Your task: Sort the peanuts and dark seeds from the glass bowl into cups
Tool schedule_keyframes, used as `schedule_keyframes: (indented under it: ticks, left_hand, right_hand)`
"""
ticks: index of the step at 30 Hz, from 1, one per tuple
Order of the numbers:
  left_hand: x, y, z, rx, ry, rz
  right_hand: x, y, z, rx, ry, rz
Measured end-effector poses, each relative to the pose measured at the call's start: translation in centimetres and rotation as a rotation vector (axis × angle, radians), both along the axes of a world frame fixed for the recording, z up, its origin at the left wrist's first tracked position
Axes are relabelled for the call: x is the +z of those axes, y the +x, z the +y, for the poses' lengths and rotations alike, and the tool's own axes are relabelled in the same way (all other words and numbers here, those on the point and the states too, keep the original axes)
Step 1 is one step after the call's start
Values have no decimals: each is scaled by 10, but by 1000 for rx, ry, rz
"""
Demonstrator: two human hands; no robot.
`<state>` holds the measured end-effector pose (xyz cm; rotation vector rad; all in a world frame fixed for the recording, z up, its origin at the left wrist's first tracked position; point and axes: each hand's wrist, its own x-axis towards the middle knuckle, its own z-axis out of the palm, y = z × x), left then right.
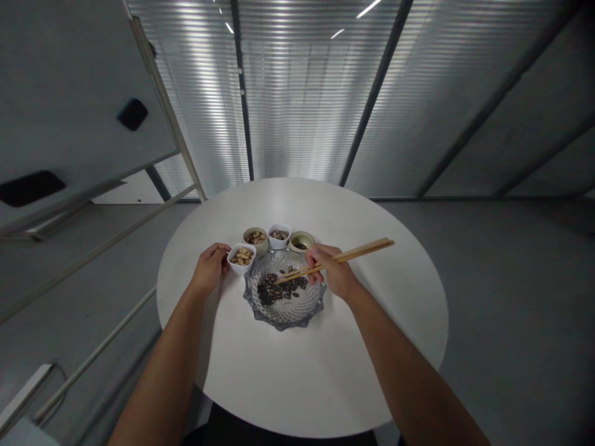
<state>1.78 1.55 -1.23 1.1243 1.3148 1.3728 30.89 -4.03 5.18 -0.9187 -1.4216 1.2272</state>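
While gripping a pair of wooden chopsticks (365, 249) in the right hand (332, 267), with fingers closed around the sticks, aiming the tips down and leftward into dark seeds (279, 291) in a clear glass dish (279, 323). Heaped mostly in the left and middle of the dish, with some strewn singly toward the right. Cannot tell whether pinching any seed between the tips. With the left hand (209, 271), touching the left side of a white bowl (240, 270) of pale nuts, fingers bent and close together; cannot tell how firmly holding it. Lined up beyond the dish, from left to right: a cream bowl (261, 248) of nuts, a second white bowl (279, 244) of seeds, another cream bowl (302, 238) with dark bits inside. All standing on a round white table (297, 378), before windows with blinds (302, 124).
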Motion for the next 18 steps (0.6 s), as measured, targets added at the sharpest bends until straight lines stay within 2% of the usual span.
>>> schedule_keyframes:
  ticks: [8, 18]
  left_hand:
    - [-2, -3, 1, 6, 4, 4]
    - [-4, -3, 2, 1, 26, -10]
  right_hand:
    - [-5, -2, -3, 50, -21, -55]
    - [-6, -1, -3, 93, 54, -119]
